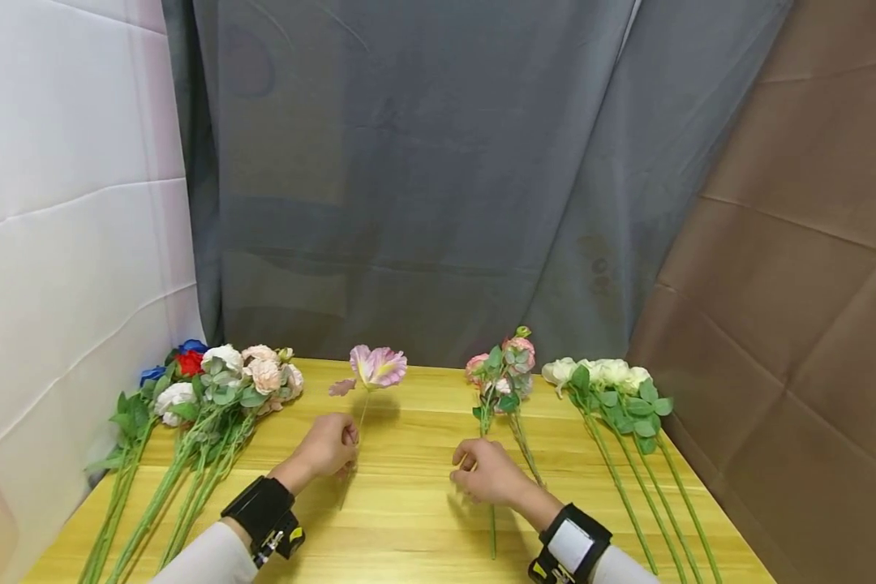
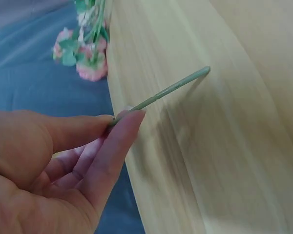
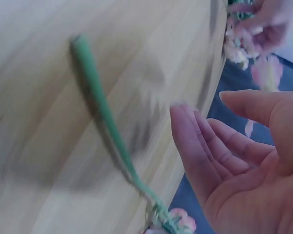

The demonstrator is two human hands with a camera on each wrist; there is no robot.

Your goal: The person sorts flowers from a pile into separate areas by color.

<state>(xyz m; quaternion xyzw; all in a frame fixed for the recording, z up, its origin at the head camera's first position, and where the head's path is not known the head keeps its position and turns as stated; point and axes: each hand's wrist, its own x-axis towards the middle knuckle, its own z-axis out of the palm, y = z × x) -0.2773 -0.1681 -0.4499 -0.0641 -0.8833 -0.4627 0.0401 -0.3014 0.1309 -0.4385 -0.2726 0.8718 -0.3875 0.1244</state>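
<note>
My left hand (image 1: pixel 326 446) pinches the thin stem (image 2: pixel 178 85) of an artificial flower with pink-purple petals (image 1: pixel 380 367), thumb against fingers. The bloom points away from me, and the stem's lower end sticks out past the fingertips. My right hand (image 1: pixel 491 472) is over a pink artificial rose spray (image 1: pixel 498 377) lying on the table. In the right wrist view, its thumb and fingers (image 3: pixel 190 146) stand apart with nothing between them, and the spray's green stem (image 3: pixel 105 112) lies off to the side. A second pinkish stem (image 1: pixel 526 446) lies beside that spray.
At the left lies a pile of white and peach flowers (image 1: pixel 263 375), with red (image 1: pixel 190 362) and blue ones (image 1: pixel 152 375) beyond. Several white roses (image 1: pixel 609 373) lie in a row at the right. Grey cloth (image 1: pixel 409 203) hangs behind the wooden table (image 1: pixel 409 527).
</note>
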